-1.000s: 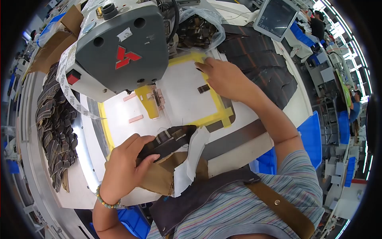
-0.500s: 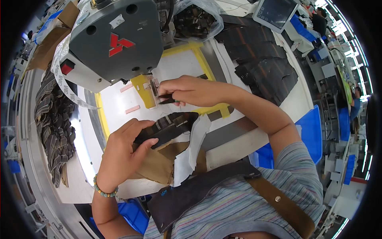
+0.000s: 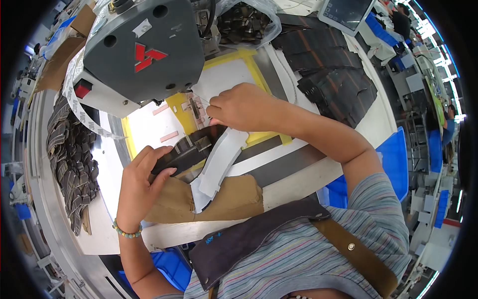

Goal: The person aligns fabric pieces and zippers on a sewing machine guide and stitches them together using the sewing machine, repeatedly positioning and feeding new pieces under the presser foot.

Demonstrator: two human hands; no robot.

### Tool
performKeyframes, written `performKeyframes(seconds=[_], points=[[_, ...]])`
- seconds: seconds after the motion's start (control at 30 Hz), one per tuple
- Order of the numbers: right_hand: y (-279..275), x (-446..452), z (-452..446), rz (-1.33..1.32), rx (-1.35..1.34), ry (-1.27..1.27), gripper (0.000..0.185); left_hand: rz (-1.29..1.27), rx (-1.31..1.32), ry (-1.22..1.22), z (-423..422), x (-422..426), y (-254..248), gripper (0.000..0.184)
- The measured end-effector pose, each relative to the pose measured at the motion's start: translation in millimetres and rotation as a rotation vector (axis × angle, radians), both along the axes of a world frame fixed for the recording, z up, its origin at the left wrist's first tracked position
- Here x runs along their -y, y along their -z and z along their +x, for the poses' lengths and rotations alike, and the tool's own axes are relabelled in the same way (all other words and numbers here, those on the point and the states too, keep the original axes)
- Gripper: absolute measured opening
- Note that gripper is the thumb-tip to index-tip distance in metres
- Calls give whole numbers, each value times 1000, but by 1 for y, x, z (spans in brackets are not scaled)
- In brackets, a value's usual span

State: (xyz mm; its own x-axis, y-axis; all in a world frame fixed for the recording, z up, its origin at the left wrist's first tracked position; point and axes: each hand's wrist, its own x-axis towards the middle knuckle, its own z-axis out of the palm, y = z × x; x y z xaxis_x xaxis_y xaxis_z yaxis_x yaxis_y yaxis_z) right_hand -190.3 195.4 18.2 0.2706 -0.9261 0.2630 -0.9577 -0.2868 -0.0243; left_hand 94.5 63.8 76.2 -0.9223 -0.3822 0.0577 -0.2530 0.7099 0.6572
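My left hand (image 3: 142, 182) grips the left end of a dark plaid fabric piece (image 3: 186, 151) between thumb and fingers. A white strip (image 3: 219, 162) hangs from the piece's right side, over a brown padded form (image 3: 234, 197). My right hand (image 3: 246, 110) is closed at the piece's right end, beneath the sewing machine head (image 3: 144, 55). Thin threads run near its fingertips; what its fingers hold is hidden. Just left of it lies a yellow template (image 3: 179, 112) with a clear and pink clamp part.
Stacked dark striped pieces (image 3: 328, 70) lie at the back right, below a screen (image 3: 346, 12). A plastic bag of dark pieces (image 3: 244, 25) stands behind. More striped pieces (image 3: 72, 164) pile up at left. A blue bin (image 3: 393, 164) sits at right.
My left hand has moved slightly left and down with the fabric piece, whose white strip swung left. My right hand has moved right, and the black pointed tool in it has gone from sight.
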Motion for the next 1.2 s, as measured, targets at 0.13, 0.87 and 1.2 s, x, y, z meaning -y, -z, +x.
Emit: performKeyframes(seconds=[0.13,0.87,1.2], points=[[-14,-4,-12,22,-22,85,35,-43,-64,-23,5,-1,-3,41],[-174,-345,-38,-418,80,1141,30,-372,-53,535,7,-43,56,87],[-130,-294,-51,-368,-3,1409,33,-540,125,180,7,-24,76,82]])
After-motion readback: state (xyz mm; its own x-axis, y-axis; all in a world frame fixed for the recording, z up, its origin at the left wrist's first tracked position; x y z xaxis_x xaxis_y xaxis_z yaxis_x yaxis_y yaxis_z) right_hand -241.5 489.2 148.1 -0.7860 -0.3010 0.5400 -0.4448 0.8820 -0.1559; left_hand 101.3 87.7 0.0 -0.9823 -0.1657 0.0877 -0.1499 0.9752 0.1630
